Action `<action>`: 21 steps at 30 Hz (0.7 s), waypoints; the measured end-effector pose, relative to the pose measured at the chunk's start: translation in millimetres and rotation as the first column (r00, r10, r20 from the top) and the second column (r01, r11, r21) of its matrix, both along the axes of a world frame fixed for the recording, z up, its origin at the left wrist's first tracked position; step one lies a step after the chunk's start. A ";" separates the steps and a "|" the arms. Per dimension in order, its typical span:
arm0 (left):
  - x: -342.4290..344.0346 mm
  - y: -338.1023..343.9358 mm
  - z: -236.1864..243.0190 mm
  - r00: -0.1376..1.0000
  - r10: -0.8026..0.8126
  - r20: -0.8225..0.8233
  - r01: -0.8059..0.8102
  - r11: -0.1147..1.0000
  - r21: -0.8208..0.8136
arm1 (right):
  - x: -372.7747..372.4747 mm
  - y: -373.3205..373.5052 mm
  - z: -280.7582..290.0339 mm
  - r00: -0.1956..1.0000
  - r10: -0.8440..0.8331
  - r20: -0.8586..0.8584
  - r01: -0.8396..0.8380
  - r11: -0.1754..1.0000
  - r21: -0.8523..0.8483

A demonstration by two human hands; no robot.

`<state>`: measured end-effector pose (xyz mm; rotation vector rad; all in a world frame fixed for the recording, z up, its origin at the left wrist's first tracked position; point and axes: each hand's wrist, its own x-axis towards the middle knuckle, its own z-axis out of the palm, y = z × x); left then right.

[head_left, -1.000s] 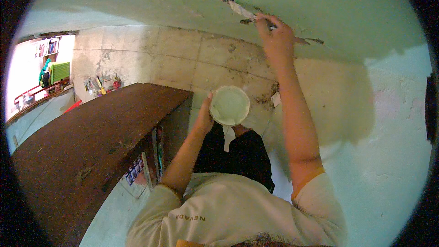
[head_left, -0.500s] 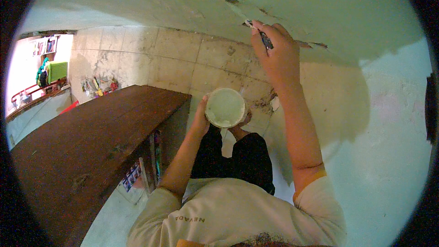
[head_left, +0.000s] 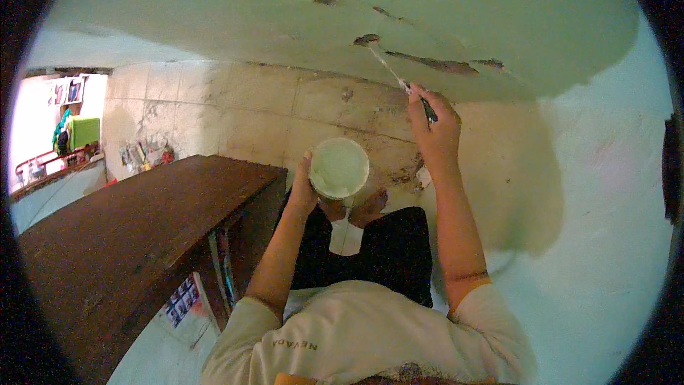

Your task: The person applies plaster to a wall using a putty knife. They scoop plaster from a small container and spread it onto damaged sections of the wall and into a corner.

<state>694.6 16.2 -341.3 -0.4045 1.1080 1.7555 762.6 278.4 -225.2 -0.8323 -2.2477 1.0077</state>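
My left hand [head_left: 303, 187] is closed on the side of a round tub [head_left: 340, 167], held level in front of my body. Pale, whitish-green material fills the tub, with smears along its rim. Farther off and to the right, my right hand [head_left: 438, 132] grips the dark handle of a slim putty knife [head_left: 392, 69]. Its narrow, pale-smeared blade points away to the upper left. The tip meets the lower edge of a dark hole [head_left: 366, 40] in the green wall [head_left: 242, 0]; whether it touches cannot be told. A long broken gash [head_left: 434, 63] runs right of that hole.
A dark brown wooden cabinet top [head_left: 149, 224] takes up the left side. Stained floor tiles [head_left: 249, 98] lie along the wall's foot. Small clutter [head_left: 146, 155] sits on the floor beyond the cabinet. At far left a bright opening shows a green basket [head_left: 85, 132].
My right hand has drawn back toward me and down from the wall, showing more of the putty knife and the gash. The tub has shifted slightly left in view.
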 end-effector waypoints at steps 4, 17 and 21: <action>-10.3 11.3 -63.3 1.000 -0.008 0.027 0.008 1.000 0.015 | 36.4 14.5 -28.2 0.998 -0.067 0.009 0.067 0.993 -0.096; -42.5 58.6 -208.9 0.969 -0.043 -0.245 0.073 0.991 0.114 | 18.5 41.0 -89.8 0.965 -0.057 -0.255 0.078 0.994 0.076; -52.3 81.6 -240.0 0.953 -0.058 -0.297 0.122 0.972 0.202 | -0.4 54.6 -123.2 0.953 -0.004 -0.303 0.072 0.974 0.213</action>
